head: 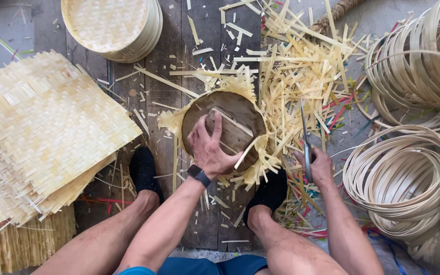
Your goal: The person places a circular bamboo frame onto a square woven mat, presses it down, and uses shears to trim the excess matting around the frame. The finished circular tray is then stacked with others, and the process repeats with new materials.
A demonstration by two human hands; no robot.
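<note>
Item, centre of frame: round wooden mould [232,119] pressed down over a woven bamboo mat [240,86], the mat's frayed strip ends sticking out around the mould's rim; both lie on a dark plank floor [171,117].

Left hand [211,145]: spread flat on top of the mould, fingers splayed, grip open and pressing rather than clasping.

Right hand [318,165]: right of centre, grip closed around the handles of a pair of scissors [305,137], blades pointing to the top of the frame; blades appear together, though too thin to be sure.

Handling, by judgement: mat light, thin and springy, its strip ends brittle and sharp-edged, likely to fray or split if bent hard; best held by pressure on the mould's top, or pinched at the woven body just inside the fringe; mould stiff and fairly heavy, smooth on top, so a flat palm suits it.

Surroundings: stack of flat woven mats [42,132], left; stack of finished round woven trays [113,25], upper left; coils of bamboo hoops [408,173], right and upper right; loose bamboo offcuts [301,71], upper centre; two black shoes [143,170] below the mould.

Packages, labels, signs: none visible.
</note>
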